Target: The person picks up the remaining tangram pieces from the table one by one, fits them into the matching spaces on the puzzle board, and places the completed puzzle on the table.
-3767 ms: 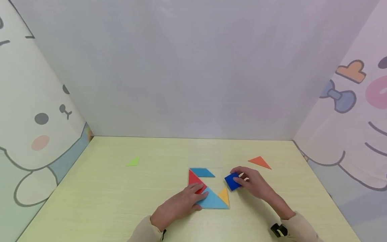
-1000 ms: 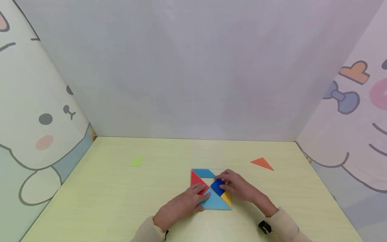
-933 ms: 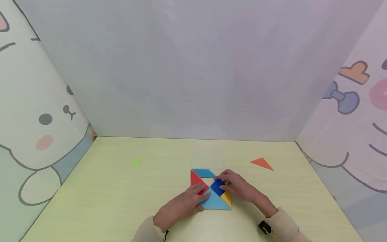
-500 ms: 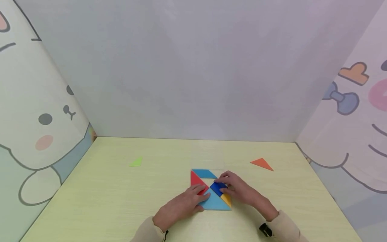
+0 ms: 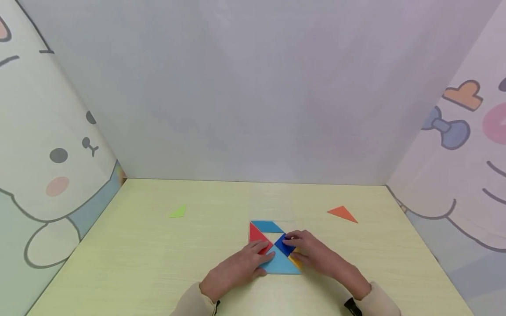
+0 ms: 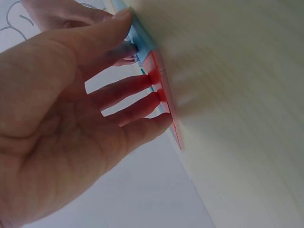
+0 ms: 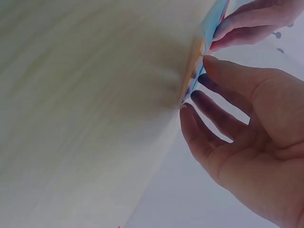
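In the head view, flat tangram pieces lie together at mid-table. My left hand [image 5: 236, 267] rests on the red triangle [image 5: 254, 233] and the light blue triangle [image 5: 280, 265], its fingers reaching forward; the left wrist view shows fingertips on the red piece and thumb by the light blue edge. My right hand [image 5: 319, 255] touches the dark blue square [image 5: 281, 245] with its fingertips, the thumb at the small yellow triangle [image 5: 294, 262]. The square lies along the light blue triangle's slanted side, partly hidden by fingers. A blue parallelogram [image 5: 267, 226] lies behind them.
A lime green triangle [image 5: 179, 212] lies on the far left of the table [image 5: 158, 250], and an orange triangle [image 5: 343, 213] at the far right. A pale wall [image 5: 253, 96] rises behind, with cartoon-printed walls at both sides.
My right hand has brought the dark blue square left against the light blue triangle, loosened its pinch and shifted slightly nearer, thumb now over the yellow triangle. The left hand stays in place.
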{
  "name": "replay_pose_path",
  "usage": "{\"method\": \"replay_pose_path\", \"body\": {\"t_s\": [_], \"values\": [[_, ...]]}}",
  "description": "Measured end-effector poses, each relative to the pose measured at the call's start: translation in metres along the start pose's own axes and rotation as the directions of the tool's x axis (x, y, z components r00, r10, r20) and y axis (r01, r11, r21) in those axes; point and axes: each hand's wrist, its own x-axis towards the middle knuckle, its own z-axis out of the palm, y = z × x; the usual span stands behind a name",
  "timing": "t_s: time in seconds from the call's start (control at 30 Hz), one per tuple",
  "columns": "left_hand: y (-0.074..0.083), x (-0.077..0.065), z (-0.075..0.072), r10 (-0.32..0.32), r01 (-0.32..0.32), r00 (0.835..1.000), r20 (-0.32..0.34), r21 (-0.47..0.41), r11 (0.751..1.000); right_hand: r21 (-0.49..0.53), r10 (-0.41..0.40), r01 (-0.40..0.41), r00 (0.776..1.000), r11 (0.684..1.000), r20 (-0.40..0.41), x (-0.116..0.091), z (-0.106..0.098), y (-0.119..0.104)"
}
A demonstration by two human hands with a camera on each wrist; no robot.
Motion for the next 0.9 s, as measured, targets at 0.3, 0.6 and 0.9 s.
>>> {"method": "replay_pose_path", "body": {"t_s": [0.3,0.6,0.9], "values": [[-0.001,0.001,-0.002,-0.005,0.005,1.000,0.009,-0.034,0.999,0.004,0.062,-0.062,0.997,0.998,0.040,-0.011,0.003,-0.012],[-0.008,-0.002,-0.006,0.009,-0.004,0.999,0.032,-0.169,0.986,-0.011,0.090,-0.089,0.993,0.996,0.074,-0.016,0.008,-0.023],[-0.015,-0.003,-0.010,0.005,-0.002,1.000,0.014,-0.213,0.977,-0.056,0.093,-0.090,0.994,0.994,0.063,-0.015,0.012,-0.026]]}}
